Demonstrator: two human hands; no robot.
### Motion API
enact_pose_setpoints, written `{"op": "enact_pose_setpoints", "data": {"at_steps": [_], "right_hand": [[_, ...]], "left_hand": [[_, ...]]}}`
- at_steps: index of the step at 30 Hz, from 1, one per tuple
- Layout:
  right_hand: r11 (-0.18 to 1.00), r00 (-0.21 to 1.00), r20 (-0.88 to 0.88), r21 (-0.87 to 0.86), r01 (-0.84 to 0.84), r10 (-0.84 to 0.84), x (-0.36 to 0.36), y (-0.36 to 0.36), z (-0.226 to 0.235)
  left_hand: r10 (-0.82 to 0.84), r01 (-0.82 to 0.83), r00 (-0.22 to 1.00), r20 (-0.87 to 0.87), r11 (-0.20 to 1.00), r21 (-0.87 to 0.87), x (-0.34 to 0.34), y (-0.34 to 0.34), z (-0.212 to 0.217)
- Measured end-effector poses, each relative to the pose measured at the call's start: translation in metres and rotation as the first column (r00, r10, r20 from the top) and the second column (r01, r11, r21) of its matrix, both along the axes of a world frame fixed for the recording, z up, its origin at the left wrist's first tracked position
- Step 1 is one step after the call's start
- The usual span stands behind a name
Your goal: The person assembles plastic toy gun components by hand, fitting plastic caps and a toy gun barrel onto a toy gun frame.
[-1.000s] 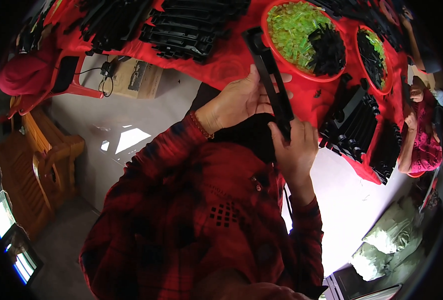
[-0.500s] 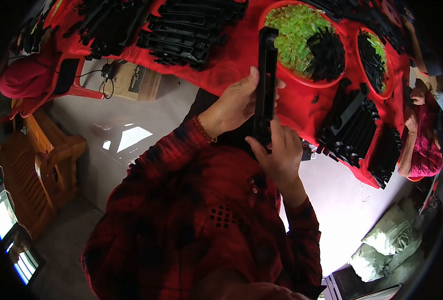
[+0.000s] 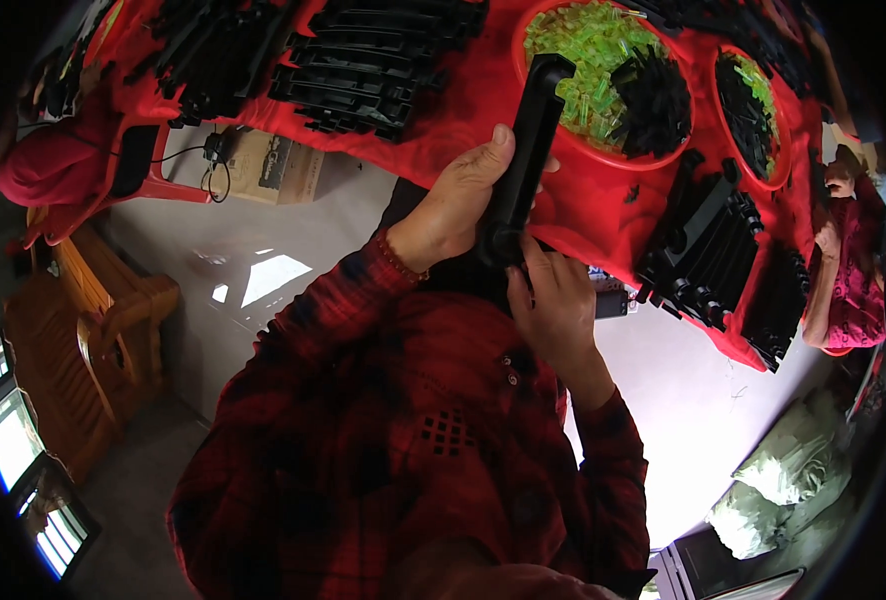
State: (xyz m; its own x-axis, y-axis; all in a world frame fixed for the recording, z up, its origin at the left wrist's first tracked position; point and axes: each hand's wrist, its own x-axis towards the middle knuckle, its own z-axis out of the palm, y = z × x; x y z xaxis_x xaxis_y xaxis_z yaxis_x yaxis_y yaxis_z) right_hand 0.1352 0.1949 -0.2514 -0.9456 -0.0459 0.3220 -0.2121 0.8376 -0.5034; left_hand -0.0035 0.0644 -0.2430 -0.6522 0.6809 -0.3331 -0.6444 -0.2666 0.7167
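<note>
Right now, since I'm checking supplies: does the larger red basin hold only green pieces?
No, the larger red basin also holds black pieces, heaped beside the green pieces.

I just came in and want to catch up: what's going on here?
Someone's left hand holds a long black part at a slant, by a red-covered table; the right hand is at its near end. A red bowl of yellow-green pieces and black pieces stands on the table, and more long black parts lie there too.
</note>
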Motion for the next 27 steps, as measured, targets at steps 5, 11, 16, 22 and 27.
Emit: {"op": "enact_pose_setpoints", "data": {"at_steps": [5, 11, 16, 22, 27], "right_hand": [[1.000, 1.000, 0.030, 0.000, -0.007, 0.007, -0.001, 0.001, 0.001], [0.996, 0.998, 0.061, -0.086, -0.009, 0.014, 0.000, 0.003, -0.008], [0.987, 0.995, 0.097, -0.163, 0.002, 0.014, -0.001, 0.001, -0.010], [0.981, 0.994, 0.111, -0.195, -0.001, 0.023, -0.002, -0.001, -0.012], [0.983, 0.990, 0.135, -0.186, -0.006, 0.032, -0.002, 0.000, -0.013]], "left_hand": [[-0.011, -0.001, 0.998, -0.065, 0.984, -0.176, 0.000, -0.001, 0.011], [-0.066, 0.037, 0.995, -0.079, 0.947, -0.318, -0.005, -0.008, 0.024], [-0.065, 0.051, 0.998, -0.027, 0.937, -0.346, -0.009, -0.016, 0.035], [-0.056, 0.032, 0.997, -0.061, 0.942, -0.333, -0.015, -0.019, 0.037], [-0.081, 0.058, 0.994, -0.069, 0.955, -0.289, -0.019, -0.022, 0.034]]}}
